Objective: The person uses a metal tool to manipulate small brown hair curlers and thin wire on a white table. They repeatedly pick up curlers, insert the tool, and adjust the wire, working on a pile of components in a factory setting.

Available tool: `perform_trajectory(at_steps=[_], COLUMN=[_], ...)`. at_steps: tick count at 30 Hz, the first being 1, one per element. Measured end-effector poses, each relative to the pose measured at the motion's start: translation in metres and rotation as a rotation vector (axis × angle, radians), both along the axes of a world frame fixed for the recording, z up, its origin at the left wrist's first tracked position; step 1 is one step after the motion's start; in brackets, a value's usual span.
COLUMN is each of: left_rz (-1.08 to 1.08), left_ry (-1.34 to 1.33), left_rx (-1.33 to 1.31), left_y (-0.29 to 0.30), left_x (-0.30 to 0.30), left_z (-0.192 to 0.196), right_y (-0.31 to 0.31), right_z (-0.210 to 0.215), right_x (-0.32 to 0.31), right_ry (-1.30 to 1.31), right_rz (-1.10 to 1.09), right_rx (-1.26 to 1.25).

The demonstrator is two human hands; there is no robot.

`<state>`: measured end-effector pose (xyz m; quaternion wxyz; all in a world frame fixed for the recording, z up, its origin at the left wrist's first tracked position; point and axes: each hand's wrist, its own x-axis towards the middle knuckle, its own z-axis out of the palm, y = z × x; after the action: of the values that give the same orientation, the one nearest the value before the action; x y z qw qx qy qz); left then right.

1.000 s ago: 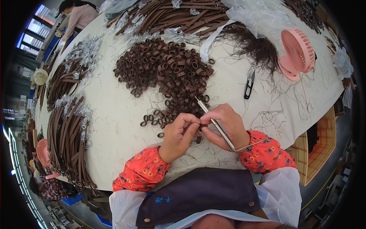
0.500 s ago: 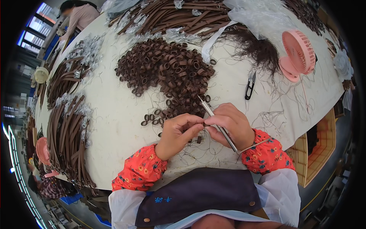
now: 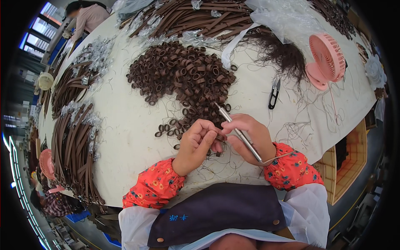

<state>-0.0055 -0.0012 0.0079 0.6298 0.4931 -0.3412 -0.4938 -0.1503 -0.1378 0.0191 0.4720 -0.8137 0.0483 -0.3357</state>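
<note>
My left hand is closed, its thumb and fingers pinching a small brown strap loop that is mostly hidden by the fingertips. Close beside it, my right hand grips a silver pen-shaped tool with a thin pointed tip and a cord at its lower end. The tool slants up and to the left, its tip over a big heap of brown strap loops. Right-hand fingertips meet the left ones at the loop. A few loose loops lie left of my hands.
Black thread snips and a pink fan stand to the right, near a tangle of dark threads. Brown straps with clear wrapping lie at the left and far side. A wooden box stands beyond the right edge. Another person works far left.
My right hand has opened its grip a little and shifted slightly, with the pen-shaped tool moving down and right. The left fingers have curled and turned around the loop.
</note>
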Motion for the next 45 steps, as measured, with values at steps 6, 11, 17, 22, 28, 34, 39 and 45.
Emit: perform_trajectory(at_steps=[6,11,17,22,28,34,39,45], left_rz=[0.072,0.084,0.089,0.089,0.118,0.122,0.135,0.031], left_ry=[-0.023,-0.082,-0.090,-0.071,-0.034,-0.267,0.108,0.140], left_rx=[0.032,0.052,0.064,0.059,0.017,0.026,-0.001,-0.061], left_y=[0.001,0.002,0.002,0.003,0.001,0.003,-0.004,0.000], left_x=[0.000,-0.001,-0.002,-0.002,-0.004,-0.008,-0.009,-0.009], left_z=[-0.001,-0.002,-0.001,-0.003,-0.002,-0.005,0.002,0.000], right_y=[-0.007,-0.006,-0.006,-0.006,-0.007,-0.003,0.001,0.007], right_z=[0.008,0.005,0.003,0.002,0.000,0.000,-0.001,-0.003], right_x=[-0.010,-0.009,-0.008,-0.007,-0.008,0.005,0.002,-0.003], right_ry=[-0.033,-0.011,0.010,0.008,-0.009,-0.005,0.052,0.096], right_rz=[0.208,0.240,0.241,0.242,0.198,-0.038,-0.060,0.087], right_rx=[0.488,0.501,0.484,0.467,0.413,-0.314,-0.189,0.564])
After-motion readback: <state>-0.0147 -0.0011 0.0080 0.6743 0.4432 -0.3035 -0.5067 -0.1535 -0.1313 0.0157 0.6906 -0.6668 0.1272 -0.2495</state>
